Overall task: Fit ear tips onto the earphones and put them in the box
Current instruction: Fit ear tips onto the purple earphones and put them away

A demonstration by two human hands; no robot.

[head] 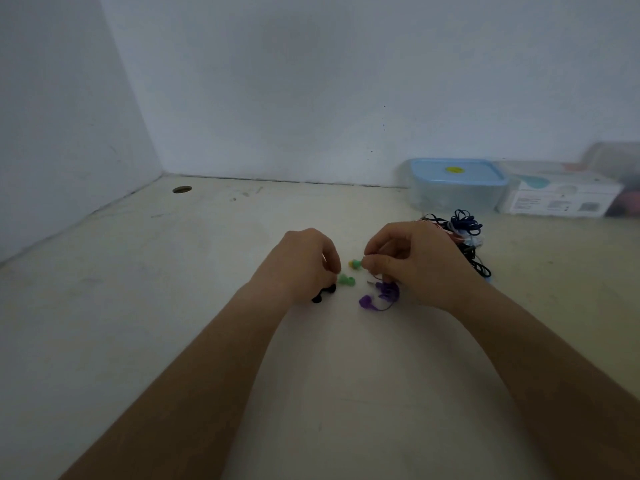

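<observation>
Cream desk; pale corner walls

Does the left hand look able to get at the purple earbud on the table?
Probably yes: the purple earbud lies uncovered on the table, close to the left hand, with bare table around it.

Single view, head-worn wide-angle camera: set above and behind both forearms, facing forward and down onto the surface, near to the left hand and right hand at mid-frame, wall corner at upper left, box far right.
</observation>
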